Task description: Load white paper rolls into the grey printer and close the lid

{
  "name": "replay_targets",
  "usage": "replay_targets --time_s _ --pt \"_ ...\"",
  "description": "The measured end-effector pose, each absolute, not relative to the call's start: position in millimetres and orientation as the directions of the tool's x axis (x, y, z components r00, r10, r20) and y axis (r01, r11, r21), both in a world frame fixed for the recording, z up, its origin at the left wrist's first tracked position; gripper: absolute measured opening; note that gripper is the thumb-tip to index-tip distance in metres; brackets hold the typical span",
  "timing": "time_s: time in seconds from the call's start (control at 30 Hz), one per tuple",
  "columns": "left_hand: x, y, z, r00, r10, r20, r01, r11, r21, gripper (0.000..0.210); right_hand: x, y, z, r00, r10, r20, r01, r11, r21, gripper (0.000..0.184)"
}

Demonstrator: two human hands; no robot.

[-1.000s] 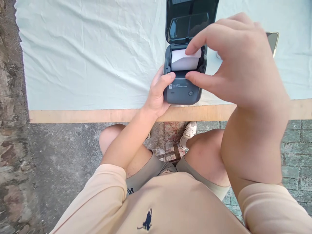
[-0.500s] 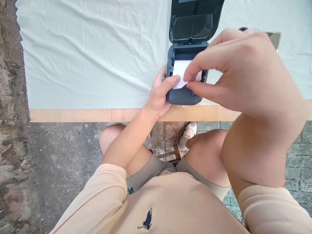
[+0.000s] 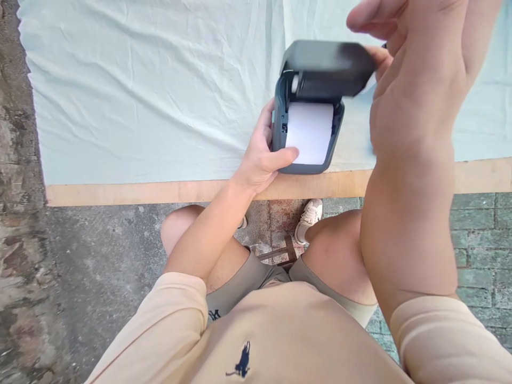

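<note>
My left hand (image 3: pixel 266 154) is closed around the left side of a small dark grey label printer (image 3: pixel 337 125), its thumb pressing down the white paper (image 3: pixel 310 130). The paper lies flat over the printer's body and reaches almost to its front edge. Above it, the hinged lid (image 3: pixel 328 61) is partly raised and slightly blurred. At the lid's right edge is my right hand (image 3: pixel 404 53), fingers apart, with a fingertip touching the lid. Part of this hand is cut off by the top of the picture.
A pale blue-white cloth (image 3: pixel 140 96) covers the table, with a bare wooden edge (image 3: pixel 140 193) at the front. Below are my knees, a shoe (image 3: pixel 310 218) and a wooden stool part (image 3: pixel 286 253). A rough wall (image 3: pixel 18 240) runs along the left.
My right hand has let go of the paper and moved up to the lid. The lid has swung partly down toward the body. The paper now lies flat under my left thumb.
</note>
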State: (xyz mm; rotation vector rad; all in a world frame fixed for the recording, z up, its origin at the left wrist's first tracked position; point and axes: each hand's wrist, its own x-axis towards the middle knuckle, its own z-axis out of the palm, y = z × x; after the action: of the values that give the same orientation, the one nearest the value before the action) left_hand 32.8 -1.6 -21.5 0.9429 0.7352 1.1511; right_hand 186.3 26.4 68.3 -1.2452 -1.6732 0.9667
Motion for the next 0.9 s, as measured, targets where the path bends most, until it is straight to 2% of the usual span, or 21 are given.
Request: replay_targets --time_s 0.07,0.13,0.23,0.3,0.37,0.47,0.6,0.7,0.8,0.9 --pt "32.8 -1.3 -22.9 0.266 0.964 -0.013 -0.408 0.125 0.904 0.082 188.1 27.5 68.0 -0.088 0.959 0.271 0.378 0.283 -0.882 0.026" --pt "32.3 -1.8 -23.4 0.269 0.963 -0.007 -0.410 0.121 0.904 0.081 190.2 28.5 67.1 -0.237 0.940 0.246 0.444 0.330 -0.833 0.020" --pt "30.7 -3.3 -22.2 0.284 0.959 -0.005 -0.464 0.142 0.874 0.072 192.1 29.8 65.2 -0.437 0.898 0.050 0.560 0.315 -0.766 0.039" --pt "30.0 -4.2 -19.2 0.290 0.957 -0.010 -0.531 0.169 0.830 0.059 191.8 30.2 64.3 -0.450 0.892 -0.031 0.600 0.276 -0.751 0.048" --pt "30.3 -4.8 -14.3 0.280 0.959 -0.032 -0.572 0.193 0.797 0.045 189.9 29.2 64.0 -0.428 0.902 -0.053 0.596 0.238 -0.767 0.052" --pt "32.3 -5.3 -5.1 0.270 0.959 -0.089 -0.560 0.232 0.795 0.038 185.5 25.6 64.4 -0.385 0.921 -0.062 0.604 0.200 -0.772 0.054" --pt "33.4 -3.0 -2.1 0.260 0.955 -0.139 -0.529 0.262 0.808 0.039 182.5 22.7 62.8 -0.372 0.928 -0.016 0.597 0.226 -0.770 0.049" --pt "31.9 1.8 -11.0 0.262 0.960 -0.099 -0.564 0.236 0.791 0.039 182.1 23.7 57.4 -0.389 0.919 0.056 0.563 0.285 -0.776 0.044" --pt "31.6 2.8 -17.3 0.248 0.966 -0.078 -0.520 0.201 0.830 0.041 177.9 22.7 46.8 -0.383 0.900 0.207 0.433 0.373 -0.821 0.035" --pt "33.4 -2.4 -13.5 0.149 0.982 -0.120 -0.422 0.172 0.890 0.046 169.8 17.0 30.0 -0.250 0.910 0.331 0.300 0.398 -0.867 0.032"
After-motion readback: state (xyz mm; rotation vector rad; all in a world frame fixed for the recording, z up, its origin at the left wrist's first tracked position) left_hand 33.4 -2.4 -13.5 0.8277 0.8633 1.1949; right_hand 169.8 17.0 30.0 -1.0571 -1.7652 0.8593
